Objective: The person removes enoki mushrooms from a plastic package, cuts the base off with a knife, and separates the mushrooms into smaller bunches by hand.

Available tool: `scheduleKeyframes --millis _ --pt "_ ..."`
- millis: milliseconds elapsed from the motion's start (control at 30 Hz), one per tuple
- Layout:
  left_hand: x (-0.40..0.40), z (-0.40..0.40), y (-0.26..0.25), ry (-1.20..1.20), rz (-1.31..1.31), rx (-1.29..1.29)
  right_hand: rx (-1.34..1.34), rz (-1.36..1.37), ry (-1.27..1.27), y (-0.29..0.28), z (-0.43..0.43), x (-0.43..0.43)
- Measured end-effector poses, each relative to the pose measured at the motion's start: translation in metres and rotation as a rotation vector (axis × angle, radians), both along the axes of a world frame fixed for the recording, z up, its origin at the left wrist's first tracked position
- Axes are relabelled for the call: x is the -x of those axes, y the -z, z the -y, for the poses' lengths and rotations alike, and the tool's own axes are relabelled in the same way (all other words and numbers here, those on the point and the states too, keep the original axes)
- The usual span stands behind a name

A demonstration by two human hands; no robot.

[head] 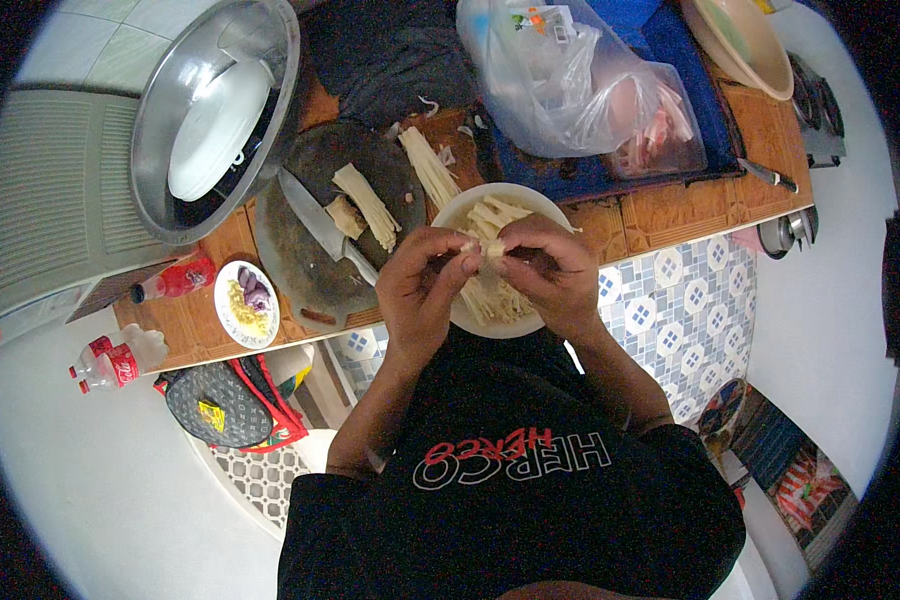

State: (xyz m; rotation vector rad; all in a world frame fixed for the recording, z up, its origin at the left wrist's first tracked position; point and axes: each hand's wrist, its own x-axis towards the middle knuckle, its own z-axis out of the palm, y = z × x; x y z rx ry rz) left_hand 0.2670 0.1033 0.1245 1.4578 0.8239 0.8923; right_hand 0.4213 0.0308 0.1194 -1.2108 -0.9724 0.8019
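Over a white bowl (544, 196) of separated enoki mushrooms (491, 306), my left hand (427, 289) and my right hand (551, 274) meet fingertip to fingertip. Each pinches part of a small pale piece of enoki mushroom (489, 249). Behind the bowl, a long enoki bunch (427, 169) lies on the tiled counter. To the left, a dark round chopping board (292, 255) carries a kitchen knife (319, 221), a shorter enoki bunch (367, 206) and a cut-off mushroom base (345, 217). The knife's handle end lies beside my left hand.
A small plate (221, 319) of sliced shallots and chopped garlic stands left, near a red bottle (184, 277) and plastic cola bottles (116, 360). A large metal basin (141, 161) is behind them. Bagged meat (652, 135) lies on a blue surface; a small knife (769, 176) rests at right.
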Motion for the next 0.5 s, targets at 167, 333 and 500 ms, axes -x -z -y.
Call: scheduleKeyframes --millis 167,333,500 --pt "0.002 -0.002 -0.002 0.072 -0.07 -0.103 0.0 0.215 -0.104 0.003 0.003 -0.013" --pt "0.004 0.0 0.009 -0.231 0.206 0.196 -0.04 -0.519 0.193 0.016 0.008 -0.019" --pt "0.016 -0.007 0.008 -0.38 0.088 0.213 -0.002 -0.413 0.269 0.014 0.018 -0.057"
